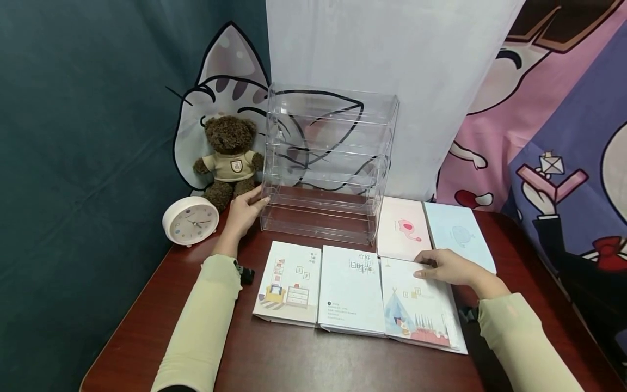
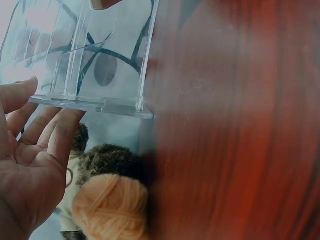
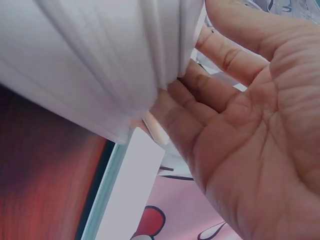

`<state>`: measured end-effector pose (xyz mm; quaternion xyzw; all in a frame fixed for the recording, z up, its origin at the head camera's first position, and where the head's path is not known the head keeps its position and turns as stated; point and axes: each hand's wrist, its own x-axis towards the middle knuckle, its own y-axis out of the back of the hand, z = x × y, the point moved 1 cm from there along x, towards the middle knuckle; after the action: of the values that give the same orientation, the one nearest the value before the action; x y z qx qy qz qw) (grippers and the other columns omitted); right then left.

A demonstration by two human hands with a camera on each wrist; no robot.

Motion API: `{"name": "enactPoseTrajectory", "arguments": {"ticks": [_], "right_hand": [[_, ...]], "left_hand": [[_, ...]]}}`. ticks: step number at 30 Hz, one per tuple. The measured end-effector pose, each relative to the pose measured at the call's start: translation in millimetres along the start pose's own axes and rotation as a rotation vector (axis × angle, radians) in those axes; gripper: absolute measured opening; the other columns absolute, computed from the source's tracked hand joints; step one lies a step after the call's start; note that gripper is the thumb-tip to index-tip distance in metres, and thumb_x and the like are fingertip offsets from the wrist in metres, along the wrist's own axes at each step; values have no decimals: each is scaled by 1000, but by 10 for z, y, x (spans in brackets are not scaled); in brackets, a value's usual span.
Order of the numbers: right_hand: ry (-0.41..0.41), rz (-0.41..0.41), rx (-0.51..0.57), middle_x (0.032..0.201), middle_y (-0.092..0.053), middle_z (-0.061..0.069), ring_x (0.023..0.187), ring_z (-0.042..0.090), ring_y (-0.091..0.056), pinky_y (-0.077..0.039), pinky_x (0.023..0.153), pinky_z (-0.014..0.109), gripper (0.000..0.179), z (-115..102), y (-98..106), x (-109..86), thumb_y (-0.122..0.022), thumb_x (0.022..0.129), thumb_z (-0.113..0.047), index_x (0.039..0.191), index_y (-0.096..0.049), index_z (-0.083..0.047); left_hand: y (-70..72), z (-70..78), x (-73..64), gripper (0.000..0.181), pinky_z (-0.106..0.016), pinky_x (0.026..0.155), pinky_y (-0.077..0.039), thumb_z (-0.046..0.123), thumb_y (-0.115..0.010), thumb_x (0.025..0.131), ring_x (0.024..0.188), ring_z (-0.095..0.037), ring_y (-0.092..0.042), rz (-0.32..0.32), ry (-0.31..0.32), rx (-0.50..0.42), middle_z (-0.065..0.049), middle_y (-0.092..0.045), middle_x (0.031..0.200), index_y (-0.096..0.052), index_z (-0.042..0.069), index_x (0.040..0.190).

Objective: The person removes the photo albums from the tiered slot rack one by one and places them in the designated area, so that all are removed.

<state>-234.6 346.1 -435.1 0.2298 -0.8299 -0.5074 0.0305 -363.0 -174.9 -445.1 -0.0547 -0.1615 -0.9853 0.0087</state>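
Observation:
A clear acrylic shelf rack [image 1: 320,204] stands upright at the back of the table. My left hand [image 1: 244,211] holds its left side panel near the bottom; in the left wrist view the thumb and fingers [image 2: 67,132] lie on either side of the panel edge. My right hand [image 1: 453,267] grips the upper right edge of a white book [image 1: 416,305] with a tent picture, thumb on the cover, fingers [image 3: 175,120] curled at its page edges. Left of that book lie a white book with Chinese lettering [image 1: 350,288] and one with a furniture picture [image 1: 289,283].
Behind the right hand lie a pink book [image 1: 404,226] and a light blue book [image 1: 460,234]. A white alarm clock [image 1: 191,220] and a brown teddy bear [image 1: 230,158] are left of the rack. An orange yarn ball [image 2: 112,207] sits near the bear. Printed curtains hang behind.

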Motion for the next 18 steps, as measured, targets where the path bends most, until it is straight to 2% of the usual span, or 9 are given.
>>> {"name": "enactPoseTrajectory", "arguments": {"ticks": [3, 5, 8, 10, 12, 15, 17, 18], "right_hand": [[5, 17, -14, 99, -67, -1, 88, 18, -55, -50, 78, 37, 32, 6, -21, 10, -79, 88, -32, 108, -72, -10], [9, 21, -22, 99, -67, -1, 88, 18, -55, -50, 79, 39, 32, 15, -26, 20, -80, 87, -32, 108, -72, -9], [31, 24, -24, 97, -66, -2, 87, 17, -55, -50, 77, 36, 32, 17, -5, 28, -79, 88, -32, 109, -71, -10], [68, 57, -23, 96, -66, -2, 86, 17, -57, -51, 74, 34, 28, 1, 18, 34, -78, 90, -29, 109, -71, -9], [124, 129, -49, 99, -67, -1, 87, 18, -58, -51, 74, 35, 24, -32, 52, 45, -75, 93, -25, 110, -71, -10], [185, 303, -126, 102, -68, 1, 90, 22, -58, -47, 74, 39, 19, -112, 121, 81, -68, 97, -23, 113, -71, -13], [185, 415, -181, 106, -68, 2, 92, 24, -55, -40, 74, 41, 21, -175, 173, 123, -65, 98, -27, 115, -70, -15], [171, 461, -201, 108, -68, 4, 95, 27, -54, -37, 74, 43, 23, -209, 201, 150, -64, 99, -31, 116, -69, -16]], "left_hand": [[34, 39, -7, 59, -45, 101, -50, 38, -69, 97, 122, -28, -61, -35, 27, 41, -10, -58, 142, -47, 30, 151], [73, 83, -17, 60, -48, 104, -48, 40, -66, 98, 124, -29, -60, -69, 27, 114, -9, -57, 144, -44, 30, 153], [137, 168, -37, 59, -51, 105, -45, 41, -63, 100, 127, -31, -57, -112, -4, 220, -10, -58, 143, -43, 26, 154], [186, 226, -51, 58, -52, 104, -45, 43, -60, 101, 126, -32, -57, -123, -34, 301, -10, -59, 141, -45, 24, 154], [233, 281, -66, 56, -52, 96, -49, 44, -59, 102, 118, -33, -61, -126, -44, 346, -12, -63, 136, -47, 26, 153], [303, 360, -92, 52, -50, 83, -51, 44, -57, 102, 100, -34, -69, -116, -56, 392, -14, -70, 121, -49, 28, 151], [352, 422, -98, 49, -50, 82, -52, 41, -57, 103, 98, -35, -69, -103, -98, 431, -15, -68, 126, -51, 26, 150], [378, 462, -100, 49, -52, 85, -52, 39, -57, 103, 102, -35, -68, -96, -126, 449, -15, -65, 129, -52, 24, 150]]}}
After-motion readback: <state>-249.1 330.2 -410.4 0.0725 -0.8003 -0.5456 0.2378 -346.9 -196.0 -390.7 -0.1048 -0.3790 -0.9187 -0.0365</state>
